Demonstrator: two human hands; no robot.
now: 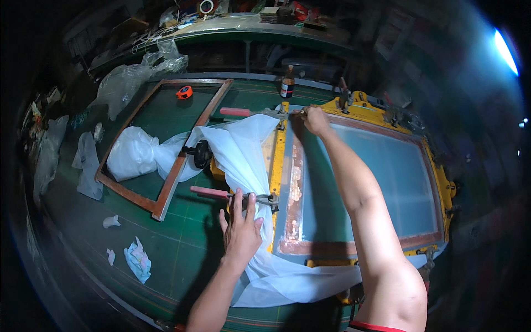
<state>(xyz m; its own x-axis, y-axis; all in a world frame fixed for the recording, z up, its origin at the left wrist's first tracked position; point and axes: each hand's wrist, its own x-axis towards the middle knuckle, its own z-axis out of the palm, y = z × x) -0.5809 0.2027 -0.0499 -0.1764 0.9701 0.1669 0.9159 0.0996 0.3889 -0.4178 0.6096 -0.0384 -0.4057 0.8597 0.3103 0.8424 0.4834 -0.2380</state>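
Note:
My left hand [241,232] has its fingers stretched out over white mesh fabric [243,157], its fingertips at the red-handled clamp [209,192]. The hand is not wrapped round the handle. A second red-handled clamp [235,112] sits farther back on the yellow metal bar [279,149]. At the far left corner of the stretched screen [376,171], my right hand [315,119] is closed; whatever it grips is hidden. The screen has a reddish-brown frame under its mesh, and yellow clamping bars surround it. Loose fabric drapes over the left bar and along the near side.
An empty brown wooden frame [166,193] lies at left, with bunched fabric and an orange tape measure [184,92] across it. A brown bottle [287,83] stands at the back. Clear plastic bags [124,83] and a crumpled cloth [137,260] lie on the green table [182,238].

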